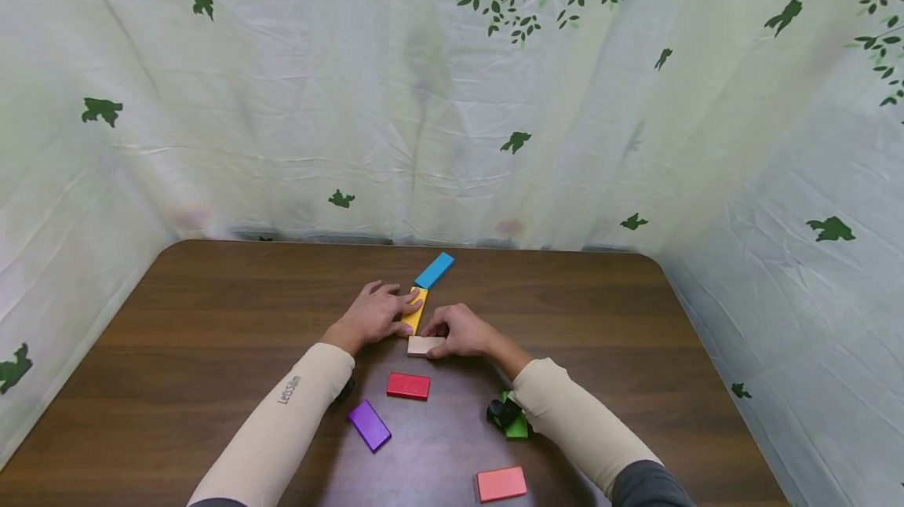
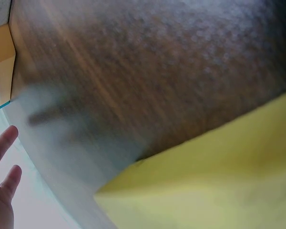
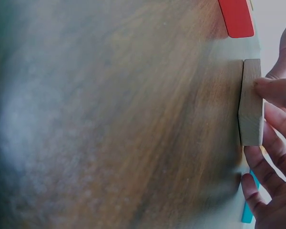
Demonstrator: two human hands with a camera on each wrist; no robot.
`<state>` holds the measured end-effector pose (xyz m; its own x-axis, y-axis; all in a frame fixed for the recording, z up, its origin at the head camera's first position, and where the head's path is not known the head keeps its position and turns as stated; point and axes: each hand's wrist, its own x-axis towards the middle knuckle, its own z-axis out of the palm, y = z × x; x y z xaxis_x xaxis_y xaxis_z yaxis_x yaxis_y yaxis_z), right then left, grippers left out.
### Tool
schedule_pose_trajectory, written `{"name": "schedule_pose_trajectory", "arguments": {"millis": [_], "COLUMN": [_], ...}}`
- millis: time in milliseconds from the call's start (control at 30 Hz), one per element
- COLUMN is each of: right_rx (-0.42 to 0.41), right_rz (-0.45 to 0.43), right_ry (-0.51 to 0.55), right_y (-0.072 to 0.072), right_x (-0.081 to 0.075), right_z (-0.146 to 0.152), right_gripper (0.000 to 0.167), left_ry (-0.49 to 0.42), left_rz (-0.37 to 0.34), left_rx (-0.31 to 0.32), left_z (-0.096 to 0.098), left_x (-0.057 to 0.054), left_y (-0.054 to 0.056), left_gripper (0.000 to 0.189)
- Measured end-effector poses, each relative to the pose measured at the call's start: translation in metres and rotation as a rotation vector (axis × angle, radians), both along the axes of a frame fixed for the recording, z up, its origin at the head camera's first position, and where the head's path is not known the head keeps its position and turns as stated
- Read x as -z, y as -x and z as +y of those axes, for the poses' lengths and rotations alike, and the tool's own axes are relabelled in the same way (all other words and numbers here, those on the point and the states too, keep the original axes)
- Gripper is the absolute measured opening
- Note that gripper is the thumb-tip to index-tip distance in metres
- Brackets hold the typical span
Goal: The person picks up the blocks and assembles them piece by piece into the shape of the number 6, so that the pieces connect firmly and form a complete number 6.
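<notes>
My right hand (image 1: pixel 462 332) pinches a pale wooden block (image 1: pixel 424 346), thumb on its near side and fingers at the far side. The block lies crosswise at the near end of a yellow block (image 1: pixel 414 311). On the yellow block rest fingers of my left hand (image 1: pixel 374 315), its thumb by the near end. Beyond the yellow block a blue block (image 1: pixel 434 270) continues the line at a slant. The right wrist view shows the thumb on the wooden block (image 3: pixel 250 102). In the left wrist view, other left fingers (image 2: pixel 4 145) are spread out beside the blocks.
Nearer on the brown table (image 1: pixel 212 413) lie a red block (image 1: pixel 408 386), a purple block (image 1: pixel 369 426) and a pink block (image 1: pixel 501 483). A green block (image 1: pixel 516 427) is partly hidden under the right wrist's black camera (image 1: pixel 503 413). A leaf-print curtain (image 1: pixel 339 99) surrounds the table.
</notes>
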<state>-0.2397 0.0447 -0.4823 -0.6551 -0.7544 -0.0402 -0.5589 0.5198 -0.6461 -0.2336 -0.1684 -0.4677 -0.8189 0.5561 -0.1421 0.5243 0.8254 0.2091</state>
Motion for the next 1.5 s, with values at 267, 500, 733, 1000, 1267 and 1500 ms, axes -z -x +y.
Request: {"name": "schedule_pose_trajectory", "arguments": {"millis": [267,500,733,1000,1267,1500], "right_rx": [0.005,-0.016,-0.043,-0.136,-0.309,-0.416], "right_rz": [-0.019,-0.011,-0.072,-0.131,-0.261,-0.331], "right_ry": [-0.011,0.039,0.061,0.033,0.012,0.012], "right_y": [0.002,0.001,-0.003,-0.005,-0.013,-0.018], "right_x": [0.001,-0.001,-0.012,-0.021,-0.02,-0.015], "right_z": [0.0,0.009,0.034,0.068,0.1,0.115], "right_gripper": [0.026,0.029,0.033,0.033,0.029,0.03], "left_ry": [0.001,0.003,0.013,0.011,0.015,0.007], "left_rz": [0.002,-0.004,0.003,0.022,0.013,-0.008], "left_rx": [0.0,0.003,-0.008,-0.001,0.004,-0.01], "left_z": [0.0,0.0,0.003,0.002,0.001,0.003], "left_x": [-0.001,-0.001,0.0,0.0,0.0,-0.002], "left_y": [0.001,0.001,0.0,0.0,0.0,0.001], "left_gripper": [0.061,0.061,0.061,0.06,0.06,0.06]}}
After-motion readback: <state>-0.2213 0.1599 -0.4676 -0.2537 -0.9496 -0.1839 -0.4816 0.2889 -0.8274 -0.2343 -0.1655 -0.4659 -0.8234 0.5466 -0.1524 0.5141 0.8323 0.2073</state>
